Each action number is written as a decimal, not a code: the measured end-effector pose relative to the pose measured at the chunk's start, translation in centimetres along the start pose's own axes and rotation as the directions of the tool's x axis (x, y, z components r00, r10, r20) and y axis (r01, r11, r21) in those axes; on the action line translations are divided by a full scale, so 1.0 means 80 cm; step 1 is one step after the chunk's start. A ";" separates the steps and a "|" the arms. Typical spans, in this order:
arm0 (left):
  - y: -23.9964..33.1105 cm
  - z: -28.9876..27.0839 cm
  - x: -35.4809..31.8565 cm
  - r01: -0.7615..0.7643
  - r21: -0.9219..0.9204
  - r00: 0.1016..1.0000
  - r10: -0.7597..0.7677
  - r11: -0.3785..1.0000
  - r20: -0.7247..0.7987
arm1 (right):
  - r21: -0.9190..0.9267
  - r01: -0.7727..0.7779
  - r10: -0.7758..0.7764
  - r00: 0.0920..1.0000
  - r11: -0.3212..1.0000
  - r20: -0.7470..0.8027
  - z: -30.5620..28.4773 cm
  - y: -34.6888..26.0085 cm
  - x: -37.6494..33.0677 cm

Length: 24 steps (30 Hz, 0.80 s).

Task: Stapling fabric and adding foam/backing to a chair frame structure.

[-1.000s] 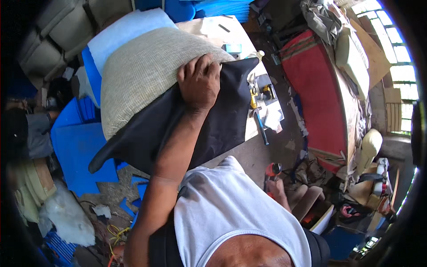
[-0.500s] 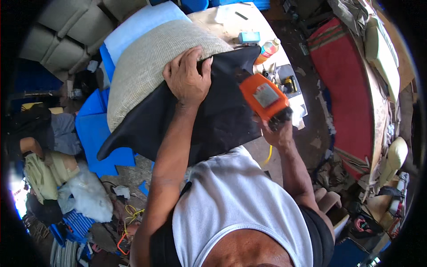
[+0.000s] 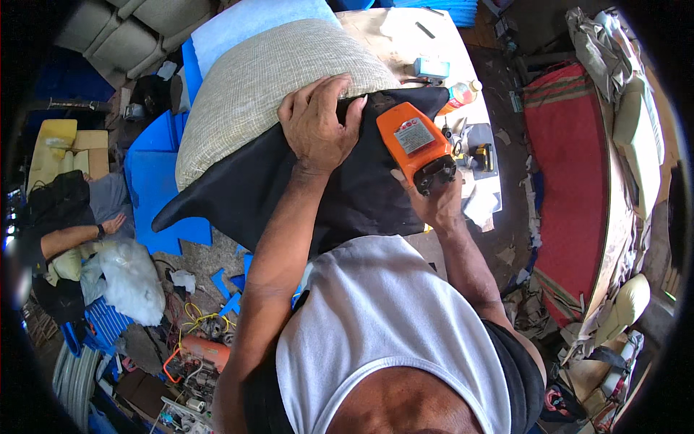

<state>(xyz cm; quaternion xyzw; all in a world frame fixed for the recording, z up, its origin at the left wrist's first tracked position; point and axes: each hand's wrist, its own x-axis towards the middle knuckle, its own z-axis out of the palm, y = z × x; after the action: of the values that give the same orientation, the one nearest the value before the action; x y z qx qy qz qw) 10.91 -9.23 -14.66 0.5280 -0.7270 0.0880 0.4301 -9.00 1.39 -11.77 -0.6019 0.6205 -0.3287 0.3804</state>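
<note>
A cushion in beige woven fabric (image 3: pixel 267 87) lies on the work table, and black fabric (image 3: pixel 325 210) covers its near side and hangs toward me. My left hand (image 3: pixel 316 130) presses down where the two fabrics meet, fingers spread over the cushion and thumb apart, by the black fabric's edge. My right hand (image 3: pixel 437 201) grips an orange staple gun (image 3: pixel 410 139) from below. The gun's dark nose is at the black fabric's upper edge, right of my left thumb; whether it touches cannot be made out.
On the table (image 3: pixel 369 29) are a small blue box (image 3: pixel 431 68), a drink bottle (image 3: pixel 463 94) and small tools. A red upholstered panel (image 3: pixel 567 195) stands at the right. Blue foam (image 3: pixel 155 181) lies left of the cushion. Another person's arm (image 3: pixel 72 239) shows at far left.
The staple gun in my right hand has moved left and up, to the black fabric's edge near my left hand. My left hand stays on the cushion. The view has shifted slightly.
</note>
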 end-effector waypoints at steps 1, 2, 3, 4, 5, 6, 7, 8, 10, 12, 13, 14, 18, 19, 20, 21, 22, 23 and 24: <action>0.000 0.001 0.001 -0.005 0.001 1.000 0.005 1.000 0.000 | 0.043 0.032 -0.030 0.998 0.999 -0.056 0.004 0.001 0.001; 0.001 0.000 0.003 -0.012 0.002 1.000 0.012 1.000 0.000 | 0.086 0.068 -0.058 0.992 0.994 -0.114 0.008 0.002 0.002; 0.000 0.000 0.004 -0.018 0.005 1.000 0.018 1.000 -0.004 | 0.089 0.074 -0.063 0.991 0.993 -0.117 0.014 0.009 0.003; 0.001 0.000 0.001 -0.026 0.005 1.000 0.026 1.000 -0.001 | 0.059 0.038 -0.030 0.991 0.998 -0.134 0.020 0.016 0.003; 0.001 -0.004 0.000 -0.035 0.008 0.999 0.035 0.999 0.001 | 0.032 0.003 0.002 0.989 0.999 -0.150 0.025 0.020 0.003; 0.001 -0.011 0.001 -0.042 0.022 0.999 0.042 0.999 0.000 | 0.043 0.012 -0.005 0.989 0.999 -0.147 0.026 0.021 0.005; -0.002 -0.025 -0.001 -0.029 -0.059 0.999 0.031 0.998 0.031 | 0.071 0.058 -0.048 0.990 0.996 -0.135 0.029 0.015 0.007; -0.006 -0.039 0.001 -0.017 -0.131 0.998 0.024 0.991 0.054 | 0.104 0.115 -0.102 0.987 0.988 -0.124 0.032 0.007 0.012; -0.016 -0.066 -0.006 -0.011 -0.208 1.000 0.009 0.978 -0.011 | 0.091 0.114 -0.101 0.986 0.989 -0.132 0.023 -0.001 0.008; -0.040 -0.108 -0.020 -0.022 -0.189 0.999 0.013 0.982 -0.048 | 0.034 0.131 -0.125 0.982 0.991 -0.142 0.012 0.002 0.009; -0.064 -0.134 -0.032 -0.047 -0.074 0.994 0.040 0.996 -0.098 | -0.017 0.158 -0.159 0.974 0.987 -0.159 0.010 0.005 0.010; -0.086 -0.166 -0.040 -0.033 0.075 0.996 0.038 0.997 -0.078 | 0.054 0.055 -0.046 0.988 0.997 -0.150 0.008 -0.001 0.008; -0.142 -0.269 -0.077 0.040 0.396 0.998 -0.055 0.917 0.026 | 0.009 0.144 -0.141 0.978 0.989 -0.152 0.006 -0.001 0.006; -0.151 -0.279 -0.082 0.045 0.453 0.989 -0.103 0.890 0.105 | 0.003 0.149 -0.147 0.978 0.989 -0.145 0.007 -0.009 0.007; -0.161 -0.284 -0.087 0.012 0.437 0.980 -0.097 0.899 0.173 | -0.040 0.087 -0.091 0.988 0.995 -0.127 0.005 -0.017 0.007; -0.165 -0.285 -0.097 0.020 0.425 0.981 -0.100 0.905 0.166 | -0.088 0.023 -0.033 0.993 0.996 -0.116 0.005 -0.024 0.006; -0.166 -0.284 -0.098 0.099 0.401 0.956 -0.200 0.911 0.217 | -0.076 0.080 -0.091 0.983 0.994 -0.159 0.007 -0.023 0.006; -0.170 -0.284 -0.098 0.175 0.375 0.918 -0.289 0.910 0.273 | -0.094 0.073 -0.089 0.980 0.993 -0.179 0.012 -0.015 0.009; -0.175 -0.285 -0.097 0.172 0.347 0.921 -0.275 0.922 0.275 | -0.079 0.083 -0.097 0.977 0.993 -0.191 0.017 -0.003 0.012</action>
<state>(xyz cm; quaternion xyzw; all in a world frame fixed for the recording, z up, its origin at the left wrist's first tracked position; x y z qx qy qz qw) 35.41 3.41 -10.80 0.6777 -0.6972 0.0669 0.2241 -7.70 0.47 -12.28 -0.6073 0.6380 -0.3806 0.2815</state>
